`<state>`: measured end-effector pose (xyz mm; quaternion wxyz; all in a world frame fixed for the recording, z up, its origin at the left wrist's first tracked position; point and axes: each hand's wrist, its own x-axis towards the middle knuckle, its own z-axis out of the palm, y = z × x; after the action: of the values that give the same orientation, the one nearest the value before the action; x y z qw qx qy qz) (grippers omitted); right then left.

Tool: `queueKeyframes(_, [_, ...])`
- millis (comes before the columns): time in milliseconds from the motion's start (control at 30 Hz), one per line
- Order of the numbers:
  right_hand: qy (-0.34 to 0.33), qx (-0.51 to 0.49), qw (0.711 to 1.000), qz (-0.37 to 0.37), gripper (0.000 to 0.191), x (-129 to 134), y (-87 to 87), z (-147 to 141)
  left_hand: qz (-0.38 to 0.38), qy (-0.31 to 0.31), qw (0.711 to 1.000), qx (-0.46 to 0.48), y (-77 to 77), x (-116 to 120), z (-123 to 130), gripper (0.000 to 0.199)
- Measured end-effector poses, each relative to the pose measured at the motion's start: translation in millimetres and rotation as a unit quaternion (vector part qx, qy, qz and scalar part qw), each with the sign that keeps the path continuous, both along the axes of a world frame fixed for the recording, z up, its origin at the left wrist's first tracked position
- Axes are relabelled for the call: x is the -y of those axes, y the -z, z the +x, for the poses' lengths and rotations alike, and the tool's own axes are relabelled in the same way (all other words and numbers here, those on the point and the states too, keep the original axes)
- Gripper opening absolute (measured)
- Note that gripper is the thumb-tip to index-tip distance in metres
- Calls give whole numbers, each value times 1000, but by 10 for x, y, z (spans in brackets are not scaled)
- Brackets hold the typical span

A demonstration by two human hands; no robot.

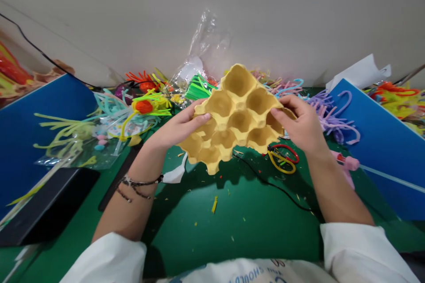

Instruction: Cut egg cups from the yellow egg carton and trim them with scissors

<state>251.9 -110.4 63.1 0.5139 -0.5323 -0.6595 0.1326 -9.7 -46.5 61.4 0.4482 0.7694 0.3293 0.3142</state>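
A yellow egg carton (239, 121) with several cups is held up above the green table, tilted so that its hollows face me. My left hand (177, 127) grips its left edge, thumb over the front and the other fingers out of sight behind. At the right edge, my right hand (300, 124) pinches the carton between its thumb and fingers. The cups look bare inside. Below the right side of the carton lie scissors (282, 159) with one red and one yellow handle loop, their blades hidden.
Pipe cleaners in bundles (146, 106) line the wall, with purple ones (335, 117) at right. Blue panels (385, 154) flank the green table (239, 225). A black cable (265, 179), a pink glue gun (347, 163), a black box-like object (49, 203) and scraps lie about.
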Motion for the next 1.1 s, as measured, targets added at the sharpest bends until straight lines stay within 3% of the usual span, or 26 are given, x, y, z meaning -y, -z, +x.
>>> queueKeyframes(100, [27, 31, 998, 57, 9, 40, -23, -23, 33, 9, 999, -11, 30, -86, -34, 51])
queueKeyframes(200, [-14, 109, 993, 41, 5, 75, -39, -58, 178, -17, 983, -28, 2, -94, -59, 55])
queueKeyframes(300, [-65, 167, 984, 15, 4, 110, -41, -124, 357, -107, 925, -79, -89, 41, -12, 46])
queueKeyframes(367, [-82, 169, 982, 6, 9, 146, -40, -186, 449, -124, 878, -112, -145, 178, 62, 36])
queueKeyframes(500, [-127, 163, 978, -7, 14, 237, -38, -301, 544, -60, 817, -183, -166, 393, 206, 29])
queueKeyframes(633, [-149, 175, 973, 9, 10, 282, -36, -333, 581, -69, 772, -249, -141, 439, 224, 27])
queueKeyframes(867, [-123, 248, 949, 149, 15, 259, -12, -303, 554, -72, 782, -276, -157, 409, 178, 29])
queueKeyframes(1100, [-151, 254, 950, 102, 16, 252, -52, -240, 488, -52, 818, -300, -158, 427, 184, 32])
